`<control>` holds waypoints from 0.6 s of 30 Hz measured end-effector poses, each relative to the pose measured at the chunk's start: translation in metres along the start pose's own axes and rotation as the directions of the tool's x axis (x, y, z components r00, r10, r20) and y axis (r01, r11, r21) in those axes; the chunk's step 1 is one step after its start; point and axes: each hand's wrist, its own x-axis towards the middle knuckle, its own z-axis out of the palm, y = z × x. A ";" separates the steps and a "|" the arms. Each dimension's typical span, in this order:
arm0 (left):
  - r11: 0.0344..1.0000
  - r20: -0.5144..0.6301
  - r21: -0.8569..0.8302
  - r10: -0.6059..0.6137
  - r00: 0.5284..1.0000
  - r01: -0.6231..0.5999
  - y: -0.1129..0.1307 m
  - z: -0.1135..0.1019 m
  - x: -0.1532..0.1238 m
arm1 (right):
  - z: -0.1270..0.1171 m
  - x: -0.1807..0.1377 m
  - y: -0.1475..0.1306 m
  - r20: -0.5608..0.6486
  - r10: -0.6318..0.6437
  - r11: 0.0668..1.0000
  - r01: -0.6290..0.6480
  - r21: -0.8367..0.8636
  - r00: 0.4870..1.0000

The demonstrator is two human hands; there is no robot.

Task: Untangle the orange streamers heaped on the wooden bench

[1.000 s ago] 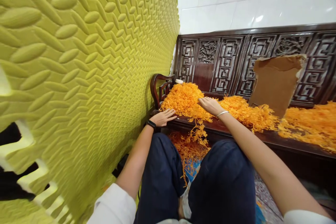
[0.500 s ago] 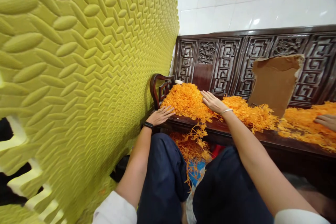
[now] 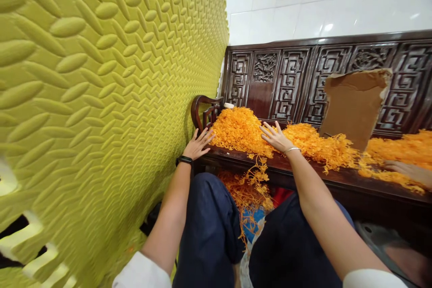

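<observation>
Left hand (image 3: 198, 143), fingers spread open, at left edge of orange shred heap (image 3: 238, 128) piled on carved wooden bench (image 3: 313, 174); right hand (image 3: 276, 137), fingers splayed, flat on heap

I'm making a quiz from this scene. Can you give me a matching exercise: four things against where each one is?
Things:
1 left hand
2 right hand
3 cardboard sheet
4 foam panel

Places:
A leaning on the bench back
B flat on the orange scrap pile
C upright at the far left
D next to the armrest

Pairs: 1-D, 2-B, 3-A, 4-C
</observation>
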 end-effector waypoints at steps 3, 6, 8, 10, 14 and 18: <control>1.000 -0.009 -0.004 0.000 1.000 0.000 -0.002 -0.002 0.004 | -0.001 0.001 0.001 -0.016 -0.001 1.000 0.000 -0.024 1.000; 1.000 -0.011 0.001 -0.004 1.000 0.004 -0.004 -0.005 0.008 | 0.000 0.001 0.002 -0.030 -0.001 0.999 -0.001 -0.050 1.000; 1.000 -0.018 0.006 -0.006 1.000 0.006 -0.005 -0.006 0.010 | 0.000 0.001 0.002 -0.036 -0.001 0.998 -0.001 -0.060 0.999; 1.000 -0.030 0.015 -0.002 1.000 0.002 -0.004 -0.006 0.012 | 0.001 0.001 0.003 -0.041 -0.001 0.998 -0.002 -0.064 0.999; 0.998 -0.036 0.062 0.008 0.999 -0.006 -0.003 -0.006 0.012 | 0.002 0.000 0.003 -0.052 0.001 0.998 -0.005 -0.068 0.999; 0.989 -0.001 0.125 0.081 0.997 -0.080 -0.002 -0.009 0.011 | 0.004 -0.002 0.001 -0.054 0.003 0.998 -0.007 -0.068 0.999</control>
